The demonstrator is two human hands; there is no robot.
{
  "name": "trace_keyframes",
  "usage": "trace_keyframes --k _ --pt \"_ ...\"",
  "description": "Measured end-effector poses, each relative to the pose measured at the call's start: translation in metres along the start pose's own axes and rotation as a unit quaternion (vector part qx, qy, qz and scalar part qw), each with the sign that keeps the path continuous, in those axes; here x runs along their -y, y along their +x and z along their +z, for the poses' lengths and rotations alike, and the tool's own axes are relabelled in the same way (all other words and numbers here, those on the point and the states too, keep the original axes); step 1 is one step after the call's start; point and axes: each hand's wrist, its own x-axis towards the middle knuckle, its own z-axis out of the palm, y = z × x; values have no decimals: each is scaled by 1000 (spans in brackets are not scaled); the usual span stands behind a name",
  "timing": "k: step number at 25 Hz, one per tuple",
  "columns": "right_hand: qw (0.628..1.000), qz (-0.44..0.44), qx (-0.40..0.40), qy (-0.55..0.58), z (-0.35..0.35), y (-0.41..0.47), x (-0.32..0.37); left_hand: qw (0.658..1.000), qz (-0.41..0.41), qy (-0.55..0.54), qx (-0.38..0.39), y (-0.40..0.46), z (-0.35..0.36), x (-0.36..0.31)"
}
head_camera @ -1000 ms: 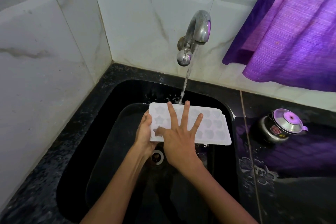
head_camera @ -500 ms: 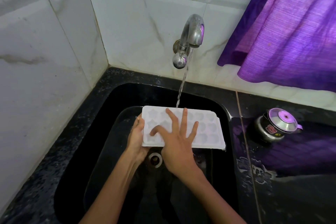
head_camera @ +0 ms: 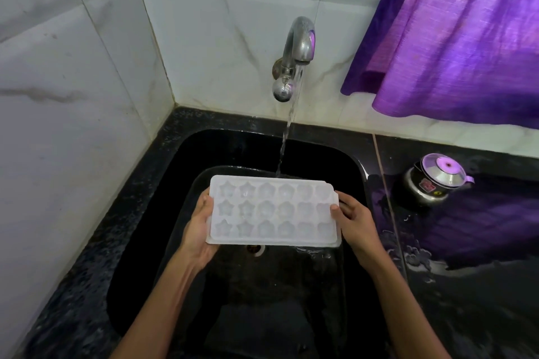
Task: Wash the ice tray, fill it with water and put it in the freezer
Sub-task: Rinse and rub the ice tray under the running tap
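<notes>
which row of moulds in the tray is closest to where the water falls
The far row of the white plastic ice tray, nearest the steel tap; the water stream drops just behind its far edge.

A purple curtain (head_camera: 455, 38) hangs against the white marble-veined wall tiles (head_camera: 210, 46), up and to the right of the hands. On the glossy black table (head_camera: 466, 285), right of the hands and well apart from them, stands a small steel pot (head_camera: 428, 183) with a domed lid and a red label on its side. The curtain's purple glow reflects in the table's wet surface around the pot. More of the same pale tiling fills the wall to the left of the hands.
</notes>
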Motion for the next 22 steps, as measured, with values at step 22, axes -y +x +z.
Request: trace_keyframes --k 22 --pt "997 -27 -16 66 1 -30 -64 976 92 198 -17 -33 -25 14"
